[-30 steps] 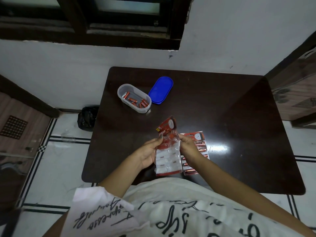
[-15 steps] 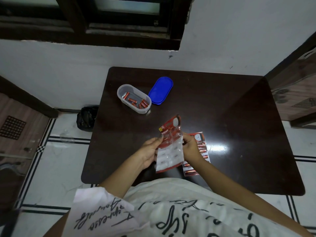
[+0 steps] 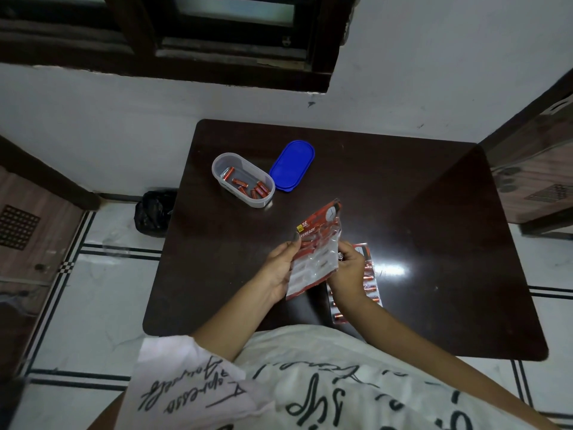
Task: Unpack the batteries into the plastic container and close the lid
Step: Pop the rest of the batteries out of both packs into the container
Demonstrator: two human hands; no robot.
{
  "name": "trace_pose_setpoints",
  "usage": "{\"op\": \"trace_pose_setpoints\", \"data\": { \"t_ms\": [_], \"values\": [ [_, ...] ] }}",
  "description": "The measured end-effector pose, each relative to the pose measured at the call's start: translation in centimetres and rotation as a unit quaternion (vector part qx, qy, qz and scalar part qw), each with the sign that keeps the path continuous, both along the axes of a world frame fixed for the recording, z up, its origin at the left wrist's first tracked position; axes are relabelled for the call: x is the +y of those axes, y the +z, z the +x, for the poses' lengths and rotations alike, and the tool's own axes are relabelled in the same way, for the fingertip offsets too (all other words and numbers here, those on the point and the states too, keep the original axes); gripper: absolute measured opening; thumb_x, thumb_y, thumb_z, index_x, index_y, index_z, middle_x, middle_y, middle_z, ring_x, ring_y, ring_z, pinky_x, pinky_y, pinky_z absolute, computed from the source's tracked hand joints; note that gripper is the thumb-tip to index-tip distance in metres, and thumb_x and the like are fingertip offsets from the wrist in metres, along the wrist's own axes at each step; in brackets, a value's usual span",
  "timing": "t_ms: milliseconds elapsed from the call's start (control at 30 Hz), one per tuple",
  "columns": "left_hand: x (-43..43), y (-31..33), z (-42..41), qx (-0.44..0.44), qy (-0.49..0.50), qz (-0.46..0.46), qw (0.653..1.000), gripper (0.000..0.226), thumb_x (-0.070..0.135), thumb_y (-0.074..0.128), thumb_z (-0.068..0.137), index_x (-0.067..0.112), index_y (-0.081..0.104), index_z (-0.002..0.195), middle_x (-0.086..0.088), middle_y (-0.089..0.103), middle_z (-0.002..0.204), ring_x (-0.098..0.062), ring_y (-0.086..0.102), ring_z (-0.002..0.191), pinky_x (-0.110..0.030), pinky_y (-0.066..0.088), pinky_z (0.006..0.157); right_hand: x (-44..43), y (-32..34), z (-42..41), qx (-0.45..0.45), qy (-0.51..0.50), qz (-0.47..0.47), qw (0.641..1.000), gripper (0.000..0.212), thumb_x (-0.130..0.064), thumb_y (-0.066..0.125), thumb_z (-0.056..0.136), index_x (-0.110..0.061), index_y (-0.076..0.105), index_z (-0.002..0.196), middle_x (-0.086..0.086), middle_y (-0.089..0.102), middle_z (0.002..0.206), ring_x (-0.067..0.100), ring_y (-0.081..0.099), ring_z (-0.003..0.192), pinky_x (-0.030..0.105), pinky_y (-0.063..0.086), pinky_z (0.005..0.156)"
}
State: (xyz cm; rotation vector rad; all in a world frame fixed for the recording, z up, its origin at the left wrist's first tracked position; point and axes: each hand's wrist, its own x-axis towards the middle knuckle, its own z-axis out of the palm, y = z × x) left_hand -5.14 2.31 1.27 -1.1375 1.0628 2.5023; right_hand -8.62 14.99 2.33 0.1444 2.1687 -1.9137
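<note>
Nearest to me is my white shirt (image 3: 310,383) with black script across it. Just past it, over the near edge of the dark, glossy tabletop (image 3: 434,212), I hold the pack (image 3: 316,252) up, tilted with its top leaning away and to the right. My left hand (image 3: 279,271) grips its left edge, thumb on the front by the printed header. My right hand (image 3: 348,274) is curled against the right edge, pinching it there; something small and silvery shows at my fingertips, but I cannot tell what it is.

The pack is a red card with a clear blister front. Its upper part is red with a yellow mark, white lettering and a round cut-out, and red cells show behind the plastic there. The lower pockets look pale and see-through.

A second pack (image 3: 370,280) lies flat on the tabletop, partly under my right wrist, with a row of red cells showing.

Farther back to the left stands the clear oval container (image 3: 217,172), open, with several loose red batteries (image 3: 248,187) on its bottom. The blue lid (image 3: 291,166) lies just beside it on the right, touching or nearly so.

Beyond the left edge, a black bag (image 3: 153,212) sits on the tiled floor (image 3: 93,290) against the white wall (image 3: 434,72).
</note>
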Motion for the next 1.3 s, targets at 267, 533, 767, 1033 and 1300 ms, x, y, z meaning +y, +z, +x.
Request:
{"op": "trace_pose_setpoints", "data": {
  "t_ms": [267, 533, 767, 1033, 1300],
  "values": [
    [-1.4, -1.2, 0.1, -0.020, 0.081, 0.027, 0.996, 0.052, 0.035, 0.068, 0.086, -0.003, 0.059, 0.120, -0.022, 0.070, 0.110, -0.032, 0.072, 0.089, -0.042, 0.060, 0.073, 0.1, 0.6, -1.5, -0.076, -0.156, -0.047, 0.984, 0.009, -0.002, 0.066, 0.085, -0.007, 0.075, 0.085, 0.002, 0.065, 0.066, 0.007, 0.057, 0.050, 0.023, 0.048, 0.054],
    [-4.9, -3.3, 1.8, -0.059, -0.057, -0.345, 0.935, 0.026, 0.032, 0.070, 0.088, 0.010, 0.058, 0.079, -0.005, 0.068, 0.071, -0.015, 0.065, 0.062, -0.032, 0.050, 0.062, 2.1, -1.6, -1.8, -0.173, -0.153, -0.012, 0.973, 0.015, -0.021, 0.061, 0.085, -0.010, 0.071, 0.081, 0.011, 0.068, 0.078, 0.022, 0.062, 0.063, 0.027, 0.050, 0.057],
    [-5.9, -3.1, 2.4, -0.151, -0.264, -0.604, 0.737, 0.036, 0.055, 0.066, 0.081, 0.027, 0.062, 0.104, 0.003, 0.061, 0.108, -0.018, 0.061, 0.100, -0.032, 0.050, 0.077, -0.9, -0.9, -3.5, -0.211, -0.035, 0.039, 0.976, 0.018, -0.020, 0.050, 0.094, -0.012, 0.053, 0.079, 0.003, 0.048, 0.054, 0.014, 0.037, 0.043, 0.017, 0.028, 0.038],
    [-13.0, -1.6, -3.5, -0.005, -0.329, -0.813, 0.480, 0.075, 0.026, 0.063, 0.086, 0.014, 0.028, 0.151, -0.007, 0.026, 0.159, -0.026, 0.019, 0.148, -0.050, 0.019, 0.116, -12.5, 2.4, -9.6, -0.111, 0.163, 0.090, 0.976, 0.018, -0.022, 0.062, 0.093, -0.013, 0.057, 0.077, 0.006, 0.062, 0.075, 0.019, 0.060, 0.067, 0.036, 0.054, 0.065],
    [-17.6, -3.4, -5.7, -0.041, -0.402, -0.803, 0.438, 0.076, 0.029, 0.059, 0.088, 0.012, 0.024, 0.153, -0.005, 0.020, 0.161, -0.021, 0.012, 0.150, -0.050, 0.012, 0.118, -21.0, 1.0, -13.2, 0.023, 0.296, 0.325, 0.898, 0.025, -0.023, 0.060, 0.092, -0.003, 0.063, 0.108, 0.015, 0.067, 0.106, 0.028, 0.063, 0.098, 0.037, 0.050, 0.081]
  ]
}}
